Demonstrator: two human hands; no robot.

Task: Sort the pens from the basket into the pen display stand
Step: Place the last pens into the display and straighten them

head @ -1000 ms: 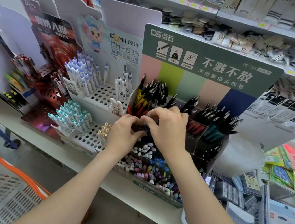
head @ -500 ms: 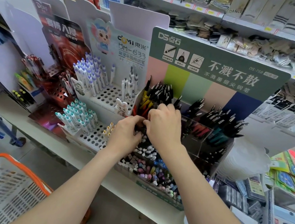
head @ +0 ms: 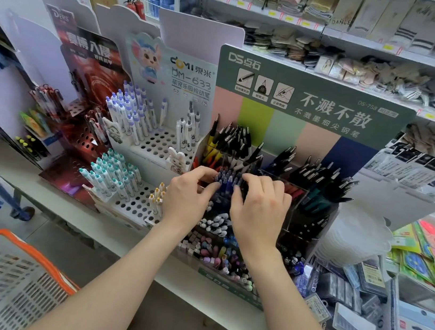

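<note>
Clasping a bundle of blue pens (head: 226, 180) in the pen display stand (head: 303, 101) with both hands.
Bundle held upright in a clear compartment near the middle of the stand, in front of the black-capped pens and above the rows of pastel pens; gripped on its left by the left hand (head: 191, 193), thumb and fingers curled in against it, and on its right by the right hand (head: 259, 208), fingers likewise curled round it. Stand set on the white table (head: 105, 236), just beside a white perforated stand (head: 155, 142) with white-and-blue pens. Orange-rimmed basket (head: 38, 257) low at the left, off the table, well apart from both hands.
</note>
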